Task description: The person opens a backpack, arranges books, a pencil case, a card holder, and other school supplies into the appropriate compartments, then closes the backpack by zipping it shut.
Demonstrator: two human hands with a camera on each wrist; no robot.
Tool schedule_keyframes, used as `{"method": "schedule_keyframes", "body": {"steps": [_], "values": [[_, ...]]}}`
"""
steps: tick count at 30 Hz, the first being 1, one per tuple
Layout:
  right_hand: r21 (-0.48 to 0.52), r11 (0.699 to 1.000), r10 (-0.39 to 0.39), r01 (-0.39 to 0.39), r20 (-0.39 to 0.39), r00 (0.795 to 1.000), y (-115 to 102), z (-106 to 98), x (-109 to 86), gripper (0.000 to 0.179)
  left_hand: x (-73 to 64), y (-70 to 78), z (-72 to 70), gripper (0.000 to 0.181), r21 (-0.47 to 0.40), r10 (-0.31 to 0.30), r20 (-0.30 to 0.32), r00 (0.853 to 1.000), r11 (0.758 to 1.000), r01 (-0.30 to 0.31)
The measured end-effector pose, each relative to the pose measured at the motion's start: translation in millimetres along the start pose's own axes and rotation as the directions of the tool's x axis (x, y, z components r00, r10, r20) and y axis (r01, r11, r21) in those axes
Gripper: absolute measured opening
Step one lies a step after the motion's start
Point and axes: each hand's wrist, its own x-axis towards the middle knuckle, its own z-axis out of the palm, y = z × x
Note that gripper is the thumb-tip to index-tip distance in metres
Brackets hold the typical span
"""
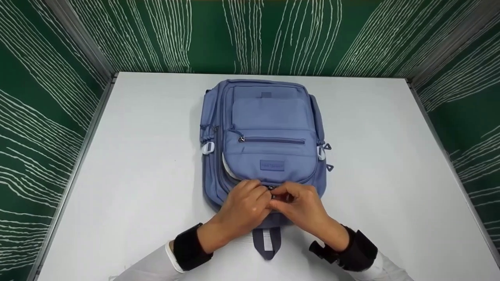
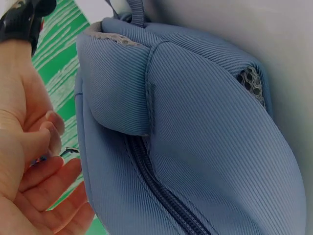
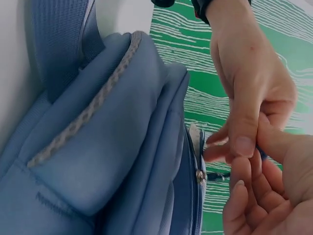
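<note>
A blue backpack [image 1: 269,117] lies front side up on the white table, its top handle [image 1: 267,249] toward the person. Both hands meet at the front pocket's zipper near that end. A metal zipper slider [image 3: 200,176] shows there, with a dark zipper pull [image 3: 217,176] running to the fingers. My left hand [image 1: 247,203] and right hand [image 1: 300,205] pinch the pull from either side, fingertips together. A bit of blue shows between the fingers in the right wrist view; the rest of the pull's end is hidden. The pocket's edge gapes at the left, baring a pale lining [image 1: 228,168].
A second zipper [image 1: 273,141] crosses the backpack's front, and white side buckles [image 1: 208,148] sit on its flanks. Triangular zipper pulls [image 1: 329,168] stick out at the right. The white table [image 1: 136,156] is enclosed by green panels [image 1: 211,35] with white streaks.
</note>
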Motion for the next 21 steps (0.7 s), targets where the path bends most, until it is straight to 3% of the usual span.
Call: {"method": "schedule_keyframes", "body": {"steps": [6,8,10,12,13,15,21], "values": [[0.007,0.989,-0.146,0.146,0.115,0.983,7.6,-11.5,0.7,0.028,-3.2,1.0,-0.4,0.011,-0.005,-0.04,0.015,0.999,0.999,0.04],[-0.08,0.967,-0.23,0.241,0.12,0.966,13.2,-16.9,2.1,0.028,-4.0,1.2,-1.1,0.009,-0.014,-0.063,-0.005,0.998,0.998,0.063],[-0.229,0.913,-0.318,0.337,0.114,0.941,20.1,-20.6,4.3,0.021,-3.4,1.5,-3.4,0.011,-0.044,-0.083,-0.035,0.996,0.996,0.081],[-0.384,0.835,-0.38,0.394,0.116,0.918,27.7,-22.4,5.9,0.015,-2.6,1.7,-5.0,0.012,-0.074,-0.092,-0.072,0.993,0.994,0.086],[-0.449,0.792,-0.402,0.413,0.124,0.907,31.1,-22.4,6.1,0.017,-1.9,1.8,-5.4,0.012,-0.086,-0.089,-0.09,0.992,0.993,0.081],[-0.521,0.738,-0.414,0.429,0.153,0.897,37.1,-21.3,5.0,0.025,-1.0,2.3,-6.1,0.012,-0.108,-0.082,-0.116,0.99,0.992,0.069],[-0.58,0.684,-0.4,0.442,0.209,0.892,44.5,-18.2,-1.7,0.024,-1.8,3.9,-6.1,0.014,-0.141,-0.092,-0.165,0.982,0.988,0.069]]}}
